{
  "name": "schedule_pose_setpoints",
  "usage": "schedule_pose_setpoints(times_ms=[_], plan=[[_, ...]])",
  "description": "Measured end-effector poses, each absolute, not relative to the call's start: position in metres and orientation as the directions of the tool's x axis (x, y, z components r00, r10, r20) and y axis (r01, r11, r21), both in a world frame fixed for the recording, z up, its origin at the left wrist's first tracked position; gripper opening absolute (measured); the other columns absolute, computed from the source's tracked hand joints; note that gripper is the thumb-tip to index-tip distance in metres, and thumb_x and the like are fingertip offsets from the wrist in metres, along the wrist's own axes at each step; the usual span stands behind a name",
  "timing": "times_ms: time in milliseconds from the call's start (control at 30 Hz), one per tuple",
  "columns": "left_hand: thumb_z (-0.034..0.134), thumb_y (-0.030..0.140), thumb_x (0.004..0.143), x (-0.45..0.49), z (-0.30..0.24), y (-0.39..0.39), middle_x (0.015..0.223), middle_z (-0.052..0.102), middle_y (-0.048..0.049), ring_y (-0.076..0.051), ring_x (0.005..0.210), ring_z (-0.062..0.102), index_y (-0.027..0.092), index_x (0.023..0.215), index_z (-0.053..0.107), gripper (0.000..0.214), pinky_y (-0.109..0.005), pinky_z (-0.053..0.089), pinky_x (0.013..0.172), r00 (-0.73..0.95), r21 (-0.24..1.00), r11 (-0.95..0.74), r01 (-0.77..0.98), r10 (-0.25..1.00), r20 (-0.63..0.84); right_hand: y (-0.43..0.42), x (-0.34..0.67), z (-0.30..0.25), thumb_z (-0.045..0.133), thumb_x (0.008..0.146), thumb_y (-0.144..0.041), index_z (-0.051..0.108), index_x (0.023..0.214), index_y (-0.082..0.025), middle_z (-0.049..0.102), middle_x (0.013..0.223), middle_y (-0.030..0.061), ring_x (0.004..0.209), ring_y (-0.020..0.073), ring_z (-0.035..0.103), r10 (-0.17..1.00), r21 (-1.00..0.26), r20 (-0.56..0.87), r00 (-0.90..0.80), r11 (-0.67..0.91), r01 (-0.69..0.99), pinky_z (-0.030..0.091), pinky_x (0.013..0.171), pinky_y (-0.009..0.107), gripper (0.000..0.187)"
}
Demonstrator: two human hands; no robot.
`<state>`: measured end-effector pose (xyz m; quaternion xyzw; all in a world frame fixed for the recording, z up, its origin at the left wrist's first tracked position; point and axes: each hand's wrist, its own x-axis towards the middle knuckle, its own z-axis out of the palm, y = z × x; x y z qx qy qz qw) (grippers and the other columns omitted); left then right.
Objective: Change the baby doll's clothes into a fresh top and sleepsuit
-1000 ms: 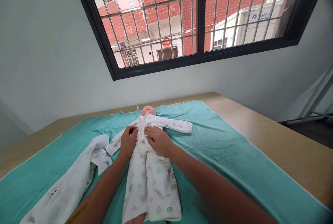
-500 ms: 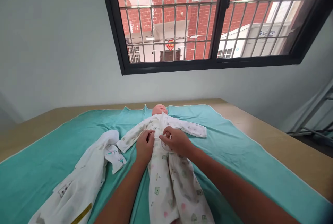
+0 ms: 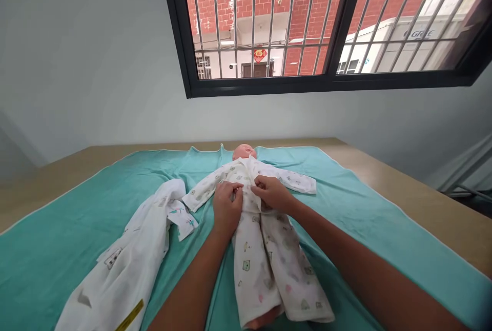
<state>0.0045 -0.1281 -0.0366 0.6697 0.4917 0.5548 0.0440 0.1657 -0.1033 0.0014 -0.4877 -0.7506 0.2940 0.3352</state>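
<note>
1. A baby doll lies on its back in the middle of a teal blanket, its head towards the wall under the window.
2. The doll wears a white printed sleepsuit. The sleeves are spread out to either side and the legs run down towards the camera, where a bit of bare foot shows at the bottom hem.
3. The left hand rests on the doll's belly, just to the left of the suit's front opening. Its fingers are bent down and closed on the cloth there.
4. The right hand is at the chest, on the other side of the opening, with thumb and fingers pinched shut on a fold of the sleepsuit.
5. The two hands sit close together, almost touching at the fingertips over the suit's midline (whether there is a snap or button between them cannot be made out).
6. A second white garment lies crumpled on the blanket to the left of the doll, near the left forearm but apart from it. A yellow label shows at its near end.
7. The blanket covers most of a light wooden table, whose bare top shows along the right side and the far edge.
</note>
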Motion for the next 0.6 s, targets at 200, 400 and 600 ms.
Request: schedule_pose_setpoints(times_ms=[200, 400, 600], plan=[[0.056, 0.026, 0.086, 0.017, -0.028, -0.134, 0.093, 0.067, -0.0050, -0.021, 0.094, 0.054, 0.022, 0.095, 0.070, 0.017, -0.037, 0.040, 0.087, 0.118, 0.488, -0.531, 0.693, 0.751, 0.649, -0.098, 0.181, -0.013, 0.056, 0.075, -0.034, 0.040, 0.062, -0.021, 0.039, 0.048, -0.0079, 0.041, 0.0091, 0.037, 0.947, -0.980, 0.153, -0.281, 0.182, 0.082, 0.027, 0.040, 0.022, 0.024], [0.055, 0.031, 0.088, 0.019, -0.022, -0.130, 0.092, 0.068, -0.0045, -0.020, 0.090, 0.057, 0.023, 0.103, 0.068, 0.022, -0.034, 0.040, 0.083, 0.183, 0.375, -0.482, 0.792, 0.773, 0.607, -0.087, 0.184, -0.020, 0.058, 0.075, -0.042, 0.047, 0.065, -0.020, 0.050, 0.062, -0.0029, 0.059, 0.0124, 0.045, 0.964, -0.965, 0.224, -0.143, 0.199, -0.170, 0.039, 0.052, 0.024, 0.026], [0.052, 0.031, 0.089, 0.035, -0.004, -0.115, 0.092, 0.072, -0.0020, -0.019, 0.084, 0.061, 0.025, 0.098, 0.070, 0.021, -0.032, 0.039, 0.075, 0.209, 0.331, -0.431, 0.839, 0.818, 0.536, -0.082, 0.183, -0.029, 0.054, 0.079, -0.052, 0.049, 0.071, -0.021, 0.053, 0.061, -0.0003, 0.057, 0.0151, 0.050, 0.954, -0.965, 0.255, -0.156, 0.241, -0.104, 0.044, 0.051, 0.028, 0.032]])
